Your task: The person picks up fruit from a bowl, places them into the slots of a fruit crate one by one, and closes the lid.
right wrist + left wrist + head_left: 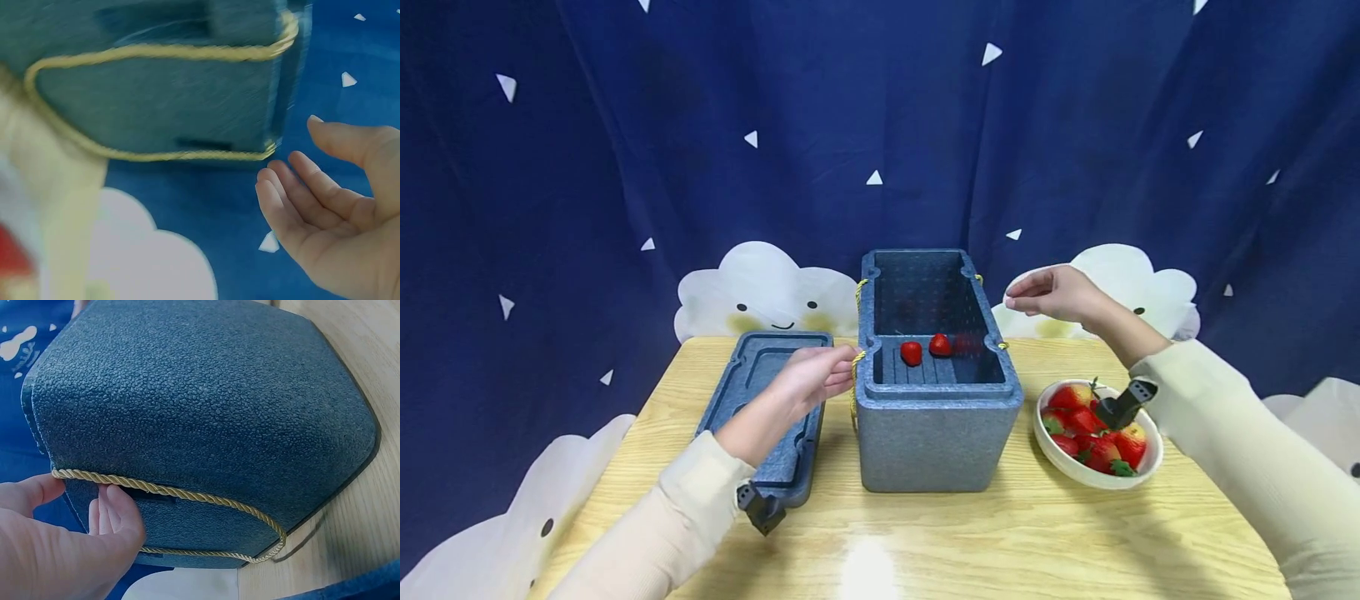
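Observation:
A dark grey-blue foam box [936, 446] stands uncovered on the table, with two strawberries [911, 353] on its ribbed floor. My left hand [812, 375] is at the box's left side. In the left wrist view, its thumb touches the yellow rope handle [212, 498] near the rim, and its other fingertips lie against the rope's lower side. My right hand [1052, 293] is raised to the right of the box, palm turned towards it. Nothing is between its loosely bent fingers, which are close to the other rope handle [187, 52] in the right wrist view.
A white bowl [1043, 433] of several strawberries [1078, 421] stands right of the box, under my right forearm. The box's lid [760, 358] lies on the left, partly behind my left hand. A blue curtain [820, 100] hangs behind the wooden table [970, 542].

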`<state>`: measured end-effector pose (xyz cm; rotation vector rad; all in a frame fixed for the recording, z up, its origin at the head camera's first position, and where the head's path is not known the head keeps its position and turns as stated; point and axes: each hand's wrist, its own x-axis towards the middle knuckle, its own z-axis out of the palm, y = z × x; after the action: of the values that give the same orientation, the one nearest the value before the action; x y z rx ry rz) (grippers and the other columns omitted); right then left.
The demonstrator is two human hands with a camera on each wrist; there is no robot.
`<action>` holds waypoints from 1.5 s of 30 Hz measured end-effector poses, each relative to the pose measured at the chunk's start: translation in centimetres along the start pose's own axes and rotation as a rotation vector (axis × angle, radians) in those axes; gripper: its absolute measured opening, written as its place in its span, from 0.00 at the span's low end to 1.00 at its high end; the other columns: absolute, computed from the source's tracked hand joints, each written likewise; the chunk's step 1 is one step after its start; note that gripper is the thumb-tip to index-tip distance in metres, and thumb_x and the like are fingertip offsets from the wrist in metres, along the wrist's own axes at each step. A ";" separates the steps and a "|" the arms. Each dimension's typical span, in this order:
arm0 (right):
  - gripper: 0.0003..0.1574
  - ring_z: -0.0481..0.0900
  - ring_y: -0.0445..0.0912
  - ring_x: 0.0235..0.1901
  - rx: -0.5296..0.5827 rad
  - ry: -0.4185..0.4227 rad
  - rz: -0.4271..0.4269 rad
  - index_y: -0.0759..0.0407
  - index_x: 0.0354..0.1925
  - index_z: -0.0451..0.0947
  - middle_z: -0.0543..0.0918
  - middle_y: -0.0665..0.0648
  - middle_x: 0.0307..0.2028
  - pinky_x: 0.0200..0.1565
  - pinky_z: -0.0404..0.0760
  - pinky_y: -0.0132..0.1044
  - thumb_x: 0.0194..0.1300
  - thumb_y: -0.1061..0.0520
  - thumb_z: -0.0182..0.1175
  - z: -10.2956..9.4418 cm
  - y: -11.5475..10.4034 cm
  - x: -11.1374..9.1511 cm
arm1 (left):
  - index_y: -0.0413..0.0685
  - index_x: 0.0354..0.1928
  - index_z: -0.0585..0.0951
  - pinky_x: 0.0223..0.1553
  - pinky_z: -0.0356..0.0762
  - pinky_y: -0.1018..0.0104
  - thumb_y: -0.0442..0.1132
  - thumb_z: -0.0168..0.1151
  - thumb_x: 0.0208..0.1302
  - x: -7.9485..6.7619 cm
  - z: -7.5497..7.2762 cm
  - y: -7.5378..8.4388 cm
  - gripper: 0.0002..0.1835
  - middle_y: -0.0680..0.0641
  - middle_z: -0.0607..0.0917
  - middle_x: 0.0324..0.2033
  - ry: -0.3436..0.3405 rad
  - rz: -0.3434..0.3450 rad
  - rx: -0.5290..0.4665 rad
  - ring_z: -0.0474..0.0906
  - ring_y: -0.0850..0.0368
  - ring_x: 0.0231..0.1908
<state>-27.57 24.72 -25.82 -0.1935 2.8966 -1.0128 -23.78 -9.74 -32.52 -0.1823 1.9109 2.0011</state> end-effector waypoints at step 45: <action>0.14 0.77 0.43 0.28 -0.429 -0.009 -0.208 0.64 0.33 0.83 0.85 0.55 0.27 0.31 0.77 0.35 0.43 0.63 0.74 4.7 13.5 -5.5 | 0.30 0.62 0.68 0.65 0.72 0.56 0.37 0.55 0.66 -0.1 -0.1 0.1 0.25 0.49 0.79 0.36 -0.015 -0.001 -0.040 0.78 0.64 0.35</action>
<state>-22.97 33.06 -37.83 -0.5271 3.0945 -0.3892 -23.74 -9.89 -32.45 -0.1788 1.8628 2.0350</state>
